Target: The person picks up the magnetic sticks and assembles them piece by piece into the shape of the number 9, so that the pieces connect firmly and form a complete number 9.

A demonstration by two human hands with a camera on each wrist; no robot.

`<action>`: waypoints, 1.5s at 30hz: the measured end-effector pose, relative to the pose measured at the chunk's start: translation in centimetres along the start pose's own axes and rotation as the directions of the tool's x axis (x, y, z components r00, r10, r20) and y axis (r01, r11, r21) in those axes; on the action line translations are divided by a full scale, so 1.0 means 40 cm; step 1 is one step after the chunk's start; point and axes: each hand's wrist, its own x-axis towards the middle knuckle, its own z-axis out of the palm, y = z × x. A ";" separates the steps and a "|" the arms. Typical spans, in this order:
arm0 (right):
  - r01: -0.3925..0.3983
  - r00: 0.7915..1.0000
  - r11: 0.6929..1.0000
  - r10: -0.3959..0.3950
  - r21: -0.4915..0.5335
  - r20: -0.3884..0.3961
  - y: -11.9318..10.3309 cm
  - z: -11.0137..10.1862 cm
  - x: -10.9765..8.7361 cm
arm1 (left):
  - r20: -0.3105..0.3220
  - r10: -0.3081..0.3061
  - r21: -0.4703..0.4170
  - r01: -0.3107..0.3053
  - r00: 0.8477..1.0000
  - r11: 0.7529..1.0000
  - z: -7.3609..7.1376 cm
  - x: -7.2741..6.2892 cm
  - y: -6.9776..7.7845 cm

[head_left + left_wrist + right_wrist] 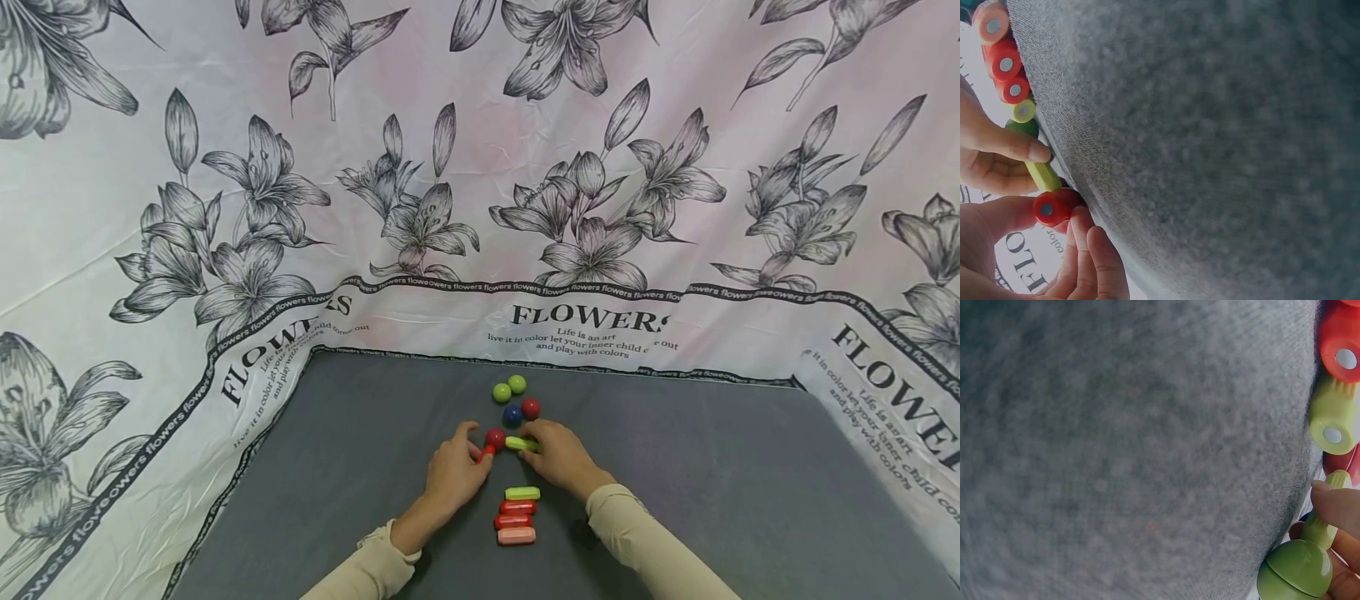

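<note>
In the head view my left hand (453,471) pinches a short red magnetic rod (487,451) between thumb and fingers. A red ball (496,438) sits at the rod's far end. My right hand (558,454) grips a yellow-green magnetic rod (519,443), its left end at the red ball. In the right wrist view a green ball (1294,572) is on that rod's other end; the hand hides this ball in the head view. The left wrist view shows the silvery end disc of the red rod (1047,209).
Nearer on the grey table (360,433) lie a yellow-green rod (522,493), two red rods (517,507) and a salmon rod (517,536) in a column. Beyond the hands are two green balls (502,392), a blue ball (513,416) and another red ball (531,407). Flowered cloth (420,321) surrounds the table.
</note>
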 end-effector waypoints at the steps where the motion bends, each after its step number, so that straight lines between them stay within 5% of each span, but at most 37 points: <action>1: -0.001 1.000 1.000 0.001 -0.001 0.001 0.001 0.000 -0.001 | 0.006 -0.002 -0.001 0.002 1.000 1.000 0.001 0.000 0.000; 26: 0.035 0.999 0.999 -0.035 -0.003 0.006 0.003 -0.003 -0.004 | 0.076 0.025 0.022 -0.027 0.997 0.999 0.010 -0.007 0.000; 45: 0.062 0.998 0.997 -0.063 0.044 0.004 0.012 -0.029 0.001 | 0.170 -0.012 0.030 0.007 0.985 1.000 0.013 0.001 -0.008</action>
